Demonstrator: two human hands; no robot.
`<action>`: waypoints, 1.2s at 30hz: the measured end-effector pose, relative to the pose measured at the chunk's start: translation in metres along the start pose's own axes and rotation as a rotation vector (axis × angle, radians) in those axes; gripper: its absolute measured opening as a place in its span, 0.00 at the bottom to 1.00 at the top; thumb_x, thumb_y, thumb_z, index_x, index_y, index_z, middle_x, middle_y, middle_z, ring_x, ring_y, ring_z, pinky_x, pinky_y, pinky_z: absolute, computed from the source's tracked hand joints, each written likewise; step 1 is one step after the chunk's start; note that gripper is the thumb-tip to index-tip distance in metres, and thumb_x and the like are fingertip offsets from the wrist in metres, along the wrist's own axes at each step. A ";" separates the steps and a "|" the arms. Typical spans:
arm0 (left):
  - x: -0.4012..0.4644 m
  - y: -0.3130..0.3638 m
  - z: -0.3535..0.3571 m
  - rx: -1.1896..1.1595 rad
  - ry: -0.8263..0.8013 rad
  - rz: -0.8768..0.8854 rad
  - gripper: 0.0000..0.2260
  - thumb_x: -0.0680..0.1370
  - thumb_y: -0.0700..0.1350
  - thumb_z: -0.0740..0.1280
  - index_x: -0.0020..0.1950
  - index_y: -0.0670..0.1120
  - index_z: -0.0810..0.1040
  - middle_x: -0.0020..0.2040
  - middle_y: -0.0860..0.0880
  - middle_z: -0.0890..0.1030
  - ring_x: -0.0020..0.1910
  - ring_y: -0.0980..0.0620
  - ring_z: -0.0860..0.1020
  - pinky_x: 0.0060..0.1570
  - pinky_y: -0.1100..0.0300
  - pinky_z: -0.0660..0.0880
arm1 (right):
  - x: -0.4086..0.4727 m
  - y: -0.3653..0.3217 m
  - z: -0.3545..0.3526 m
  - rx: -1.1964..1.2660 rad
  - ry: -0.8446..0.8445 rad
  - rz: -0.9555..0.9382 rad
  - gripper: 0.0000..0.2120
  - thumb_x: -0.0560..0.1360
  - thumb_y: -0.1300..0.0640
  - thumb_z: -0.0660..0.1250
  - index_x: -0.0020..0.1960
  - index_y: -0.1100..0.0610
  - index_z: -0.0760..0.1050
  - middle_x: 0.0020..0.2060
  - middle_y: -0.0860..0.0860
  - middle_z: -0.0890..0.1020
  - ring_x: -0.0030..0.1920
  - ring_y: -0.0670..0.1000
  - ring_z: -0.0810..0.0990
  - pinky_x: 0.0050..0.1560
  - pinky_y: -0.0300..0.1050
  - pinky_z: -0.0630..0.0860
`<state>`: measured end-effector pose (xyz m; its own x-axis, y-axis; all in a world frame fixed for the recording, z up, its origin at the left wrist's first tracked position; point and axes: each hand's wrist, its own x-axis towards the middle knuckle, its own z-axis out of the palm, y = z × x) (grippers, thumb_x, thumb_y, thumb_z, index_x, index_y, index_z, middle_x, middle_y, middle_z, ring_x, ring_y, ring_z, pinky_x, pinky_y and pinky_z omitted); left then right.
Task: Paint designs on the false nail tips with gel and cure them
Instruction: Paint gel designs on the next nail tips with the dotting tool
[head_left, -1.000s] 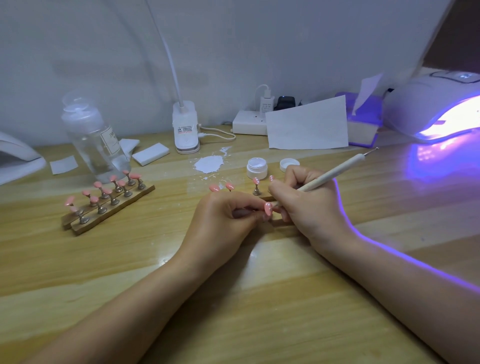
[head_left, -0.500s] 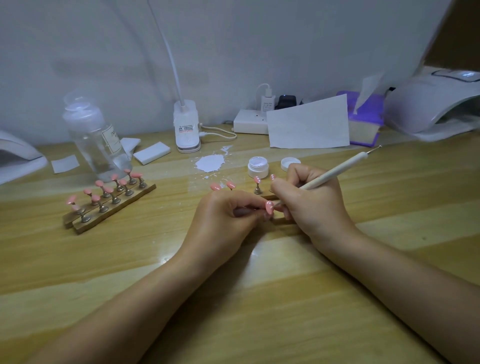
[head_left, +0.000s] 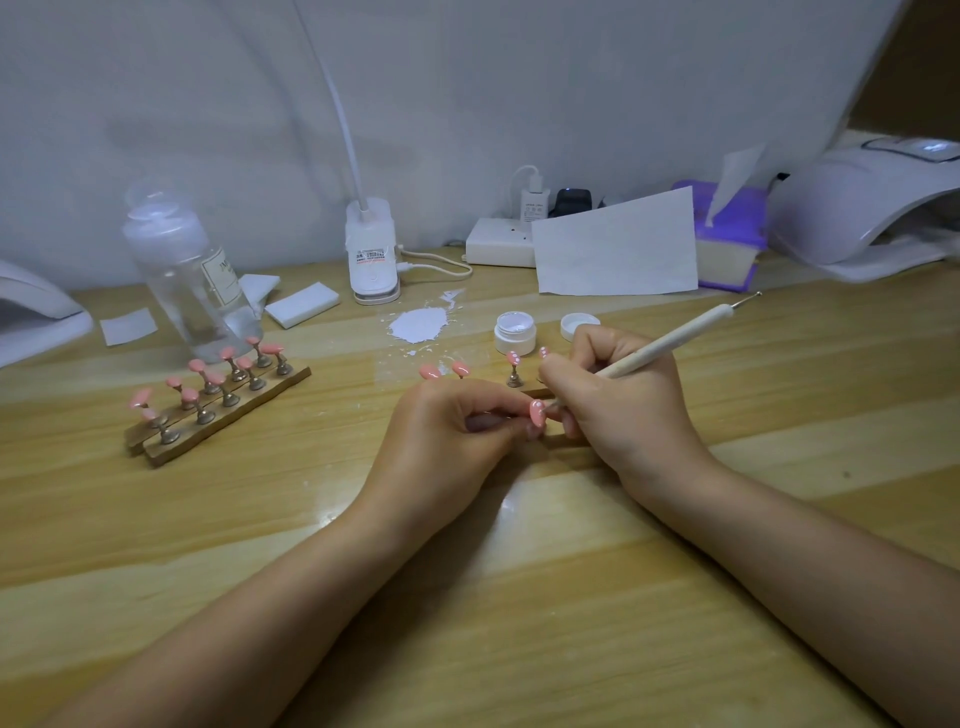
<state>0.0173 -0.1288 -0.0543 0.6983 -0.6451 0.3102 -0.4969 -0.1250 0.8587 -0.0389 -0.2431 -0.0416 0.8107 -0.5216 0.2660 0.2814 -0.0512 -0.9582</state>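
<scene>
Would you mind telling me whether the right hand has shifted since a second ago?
No. The right hand sits just in front of the gel jar, as before.

Glossy wooden table, glossy pink nail tip

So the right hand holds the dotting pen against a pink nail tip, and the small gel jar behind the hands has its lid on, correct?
Not quite. In the head view the small gel jar is open, its lid lying beside it on the table. The rest holds: the right hand holds the dotting pen against the pink nail tip.
</scene>
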 end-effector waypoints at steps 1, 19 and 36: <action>0.000 0.000 0.000 0.002 0.002 0.000 0.05 0.70 0.34 0.71 0.42 0.42 0.84 0.38 0.54 0.84 0.38 0.66 0.79 0.44 0.72 0.74 | 0.000 0.000 0.000 0.001 0.000 0.001 0.21 0.70 0.72 0.63 0.25 0.58 0.59 0.14 0.45 0.63 0.14 0.41 0.68 0.19 0.27 0.62; 0.000 0.000 0.000 0.012 0.004 0.017 0.06 0.69 0.33 0.71 0.42 0.43 0.84 0.38 0.54 0.84 0.39 0.66 0.79 0.44 0.73 0.73 | 0.000 0.001 0.000 -0.012 0.002 -0.009 0.21 0.71 0.71 0.64 0.25 0.58 0.58 0.14 0.45 0.64 0.14 0.40 0.68 0.19 0.28 0.62; 0.001 -0.001 0.000 0.015 0.005 0.027 0.06 0.69 0.34 0.71 0.41 0.44 0.84 0.36 0.60 0.82 0.38 0.69 0.79 0.40 0.77 0.69 | 0.001 0.002 0.000 -0.035 0.014 -0.022 0.22 0.70 0.70 0.64 0.25 0.58 0.58 0.14 0.45 0.63 0.14 0.40 0.69 0.19 0.29 0.64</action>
<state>0.0180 -0.1294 -0.0548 0.6868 -0.6450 0.3352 -0.5235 -0.1191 0.8437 -0.0381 -0.2438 -0.0432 0.7972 -0.5316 0.2861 0.2813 -0.0922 -0.9552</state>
